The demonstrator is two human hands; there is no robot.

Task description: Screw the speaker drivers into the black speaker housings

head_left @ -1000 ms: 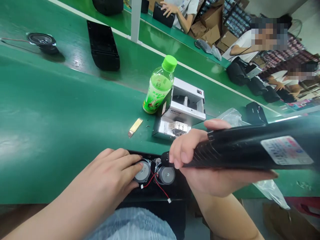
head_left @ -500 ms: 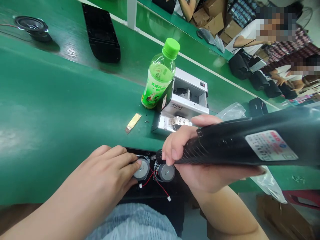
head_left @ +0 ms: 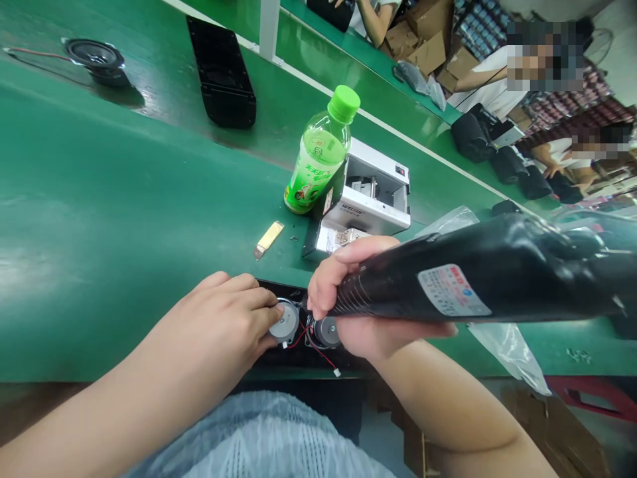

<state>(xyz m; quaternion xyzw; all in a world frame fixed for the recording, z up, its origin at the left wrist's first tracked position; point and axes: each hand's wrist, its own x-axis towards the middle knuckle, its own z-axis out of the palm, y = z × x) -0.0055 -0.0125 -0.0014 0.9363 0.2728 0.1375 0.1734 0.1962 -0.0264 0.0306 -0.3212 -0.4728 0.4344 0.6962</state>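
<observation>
My left hand [head_left: 226, 318] bends its fingers over a small round speaker [head_left: 285, 323], holding it at its left edge. The speaker sits in a black housing [head_left: 288, 358] at the table's near edge. My right hand [head_left: 365, 332] is wrapped round a black electric screwdriver [head_left: 438, 289] with a white-and-red label. The tool points left and down toward the left speaker's upper right edge; its tip is mostly hidden by my fingers. Beside it, a second speaker [head_left: 327, 332] is partly covered by my right hand. Red wires with white plugs [head_left: 337, 372] lie across the housing.
Beyond my hands stand a green-capped bottle [head_left: 318, 156] and a silver screw-feeder machine [head_left: 373, 202]. A yellow cutter knife [head_left: 269, 239] lies left of them. Farther back are a loose speaker [head_left: 97, 60] and a black casing [head_left: 221, 73]. Plastic bags [head_left: 512, 352] lie right. People work across the tables.
The screwdriver and my right hand have shifted left and slightly up, covering more of the right speaker. My left hand stays on the left speaker. The view has shifted a little.
</observation>
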